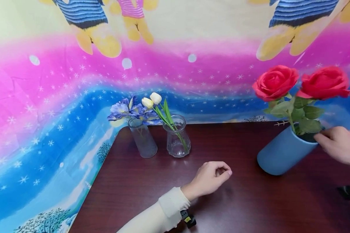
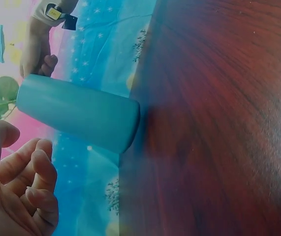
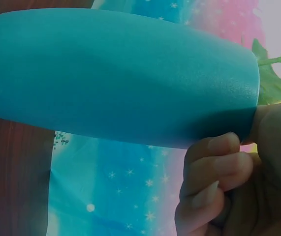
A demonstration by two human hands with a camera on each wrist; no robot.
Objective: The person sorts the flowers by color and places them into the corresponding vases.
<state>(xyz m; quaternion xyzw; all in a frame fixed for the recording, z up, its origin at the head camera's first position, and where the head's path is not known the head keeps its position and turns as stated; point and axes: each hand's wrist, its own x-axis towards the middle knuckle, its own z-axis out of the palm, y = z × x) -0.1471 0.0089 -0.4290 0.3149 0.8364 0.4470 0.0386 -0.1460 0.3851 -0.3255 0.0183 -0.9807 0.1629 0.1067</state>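
A tall blue vase (image 1: 285,152) stands out at the right of the head view, with two red roses (image 1: 277,82) and green leaves (image 1: 306,113) rising from its mouth. My right hand (image 1: 339,144) pinches the vase at its rim, thumb at the mouth and fingers (image 3: 211,167) curled against the outer wall. The base of the vase is right at the tabletop in the left wrist view. Nothing is held by my left hand (image 1: 211,178), which hovers over the middle of the table with loosely curled fingers (image 2: 42,167), left of the vase.
Toward the back left of the dark wooden table (image 1: 128,194) stand a narrow glass vase (image 1: 144,142) with purple-blue flowers (image 1: 131,110) and a clear glass vase (image 1: 178,142) with white tulips (image 1: 151,99). A patterned cloth (image 1: 192,74) hangs behind the table.
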